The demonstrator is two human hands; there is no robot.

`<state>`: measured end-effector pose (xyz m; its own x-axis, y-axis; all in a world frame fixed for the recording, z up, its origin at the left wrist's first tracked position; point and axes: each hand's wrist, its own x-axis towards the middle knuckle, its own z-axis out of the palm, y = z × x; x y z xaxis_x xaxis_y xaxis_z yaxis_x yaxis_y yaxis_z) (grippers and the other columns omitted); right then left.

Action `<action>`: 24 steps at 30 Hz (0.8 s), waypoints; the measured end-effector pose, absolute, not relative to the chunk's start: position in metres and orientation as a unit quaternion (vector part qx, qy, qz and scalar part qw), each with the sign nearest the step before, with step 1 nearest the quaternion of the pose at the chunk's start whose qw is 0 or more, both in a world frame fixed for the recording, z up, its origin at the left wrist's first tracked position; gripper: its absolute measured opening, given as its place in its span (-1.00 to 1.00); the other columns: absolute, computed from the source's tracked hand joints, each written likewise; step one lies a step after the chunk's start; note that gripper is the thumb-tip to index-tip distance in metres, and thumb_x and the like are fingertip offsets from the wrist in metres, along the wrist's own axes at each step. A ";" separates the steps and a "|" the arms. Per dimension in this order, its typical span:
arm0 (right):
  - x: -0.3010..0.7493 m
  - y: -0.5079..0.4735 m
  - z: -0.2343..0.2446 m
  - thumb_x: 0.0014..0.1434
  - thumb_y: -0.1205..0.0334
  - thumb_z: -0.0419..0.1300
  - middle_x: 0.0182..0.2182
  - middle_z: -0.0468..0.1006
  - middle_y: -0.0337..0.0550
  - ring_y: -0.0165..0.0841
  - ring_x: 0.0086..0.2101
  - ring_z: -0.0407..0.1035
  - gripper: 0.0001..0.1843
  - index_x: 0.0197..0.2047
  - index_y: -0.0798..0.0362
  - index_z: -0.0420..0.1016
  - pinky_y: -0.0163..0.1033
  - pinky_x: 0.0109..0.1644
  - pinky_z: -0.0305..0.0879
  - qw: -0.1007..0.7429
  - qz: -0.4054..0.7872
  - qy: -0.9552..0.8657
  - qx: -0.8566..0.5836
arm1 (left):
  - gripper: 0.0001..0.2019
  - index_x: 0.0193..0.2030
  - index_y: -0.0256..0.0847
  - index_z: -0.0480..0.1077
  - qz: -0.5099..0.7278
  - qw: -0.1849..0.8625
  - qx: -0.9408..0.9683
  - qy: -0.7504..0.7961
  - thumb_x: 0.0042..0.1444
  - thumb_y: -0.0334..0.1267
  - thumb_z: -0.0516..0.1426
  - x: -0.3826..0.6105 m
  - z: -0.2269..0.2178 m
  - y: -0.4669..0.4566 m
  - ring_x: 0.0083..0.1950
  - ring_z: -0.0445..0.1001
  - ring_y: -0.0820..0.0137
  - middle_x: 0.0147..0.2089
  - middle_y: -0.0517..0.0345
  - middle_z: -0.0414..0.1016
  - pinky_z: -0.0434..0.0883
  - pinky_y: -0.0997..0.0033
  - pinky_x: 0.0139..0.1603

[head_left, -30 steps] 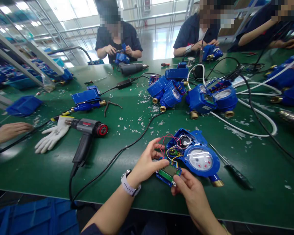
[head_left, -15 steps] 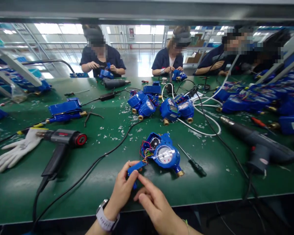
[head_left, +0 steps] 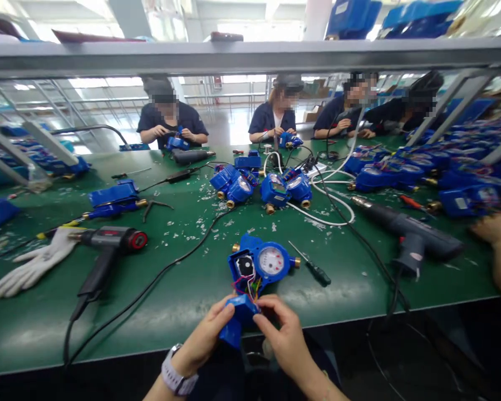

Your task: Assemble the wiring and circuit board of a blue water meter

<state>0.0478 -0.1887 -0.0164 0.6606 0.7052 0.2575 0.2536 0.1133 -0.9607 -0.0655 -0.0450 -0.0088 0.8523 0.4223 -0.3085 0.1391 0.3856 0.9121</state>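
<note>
- Green table: a blue water meter sits near its front edge.
- I see a red label on the left heat gun, letters too small to read.
- Black cord left of the meter, screwdriver right.
- Left hand and right hand pinch the blue cover, wires behind it.

On counter, front middle: meter. Just right: screwdriver. Well left: heat gun, glove at its nozzle. Behind: more meters. Far right: another heat gun.
</note>
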 end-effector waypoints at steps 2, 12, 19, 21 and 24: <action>0.050 -0.192 -0.016 0.27 0.21 0.21 -0.22 0.50 -0.14 -0.23 -0.19 0.41 -0.88 -0.17 0.03 0.55 -0.21 -0.09 0.33 0.653 0.155 -0.385 -0.634 | -0.48 -0.07 -0.19 0.52 0.091 0.754 0.612 0.218 0.08 0.23 0.18 -0.067 -0.008 -0.044 0.01 0.46 0.21 -0.05 0.06 0.58 0.34 0.29 0.11; 0.065 -0.200 -0.038 0.30 0.16 0.28 -0.12 0.50 -0.11 -0.23 -0.13 0.44 -0.72 0.03 -0.01 0.37 -0.21 -0.03 0.41 0.627 0.067 -0.437 -0.642 | -0.76 -0.19 -0.28 0.44 0.110 0.662 0.714 0.200 0.08 -0.18 0.25 -0.061 -0.009 -0.046 -0.15 0.50 0.31 -0.19 0.07 0.56 0.40 0.38 -0.08; 0.068 -0.198 -0.024 0.29 0.11 0.27 -0.17 0.52 -0.08 -0.16 -0.15 0.41 -0.84 -0.16 0.00 0.53 -0.13 -0.04 0.36 0.616 0.103 -0.453 -0.637 | -0.77 -0.17 -0.28 0.45 0.114 0.655 0.721 0.195 0.11 -0.17 0.26 -0.062 -0.014 -0.042 -0.13 0.51 0.32 -0.15 0.04 0.58 0.39 0.39 -0.06; 0.070 -0.195 -0.018 0.29 0.11 0.24 -0.30 0.52 -0.15 -0.22 -0.26 0.42 -0.83 -0.28 0.01 0.54 -0.22 -0.16 0.36 0.614 0.144 -0.438 -0.641 | -0.77 -0.18 -0.28 0.46 0.108 0.641 0.734 0.198 0.10 -0.19 0.27 -0.063 -0.013 -0.041 -0.15 0.50 0.33 -0.16 0.05 0.58 0.38 0.39 -0.07; 0.074 -0.188 -0.014 0.31 0.11 0.18 -0.49 0.45 -0.23 -0.32 -0.47 0.36 -0.74 -0.39 0.04 0.47 -0.33 -0.40 0.28 0.611 0.199 -0.402 -0.652 | -0.79 -0.20 -0.30 0.47 0.080 0.643 0.736 0.196 0.06 -0.24 0.28 -0.063 -0.009 -0.037 -0.19 0.49 0.35 -0.20 0.06 0.57 0.38 0.41 -0.11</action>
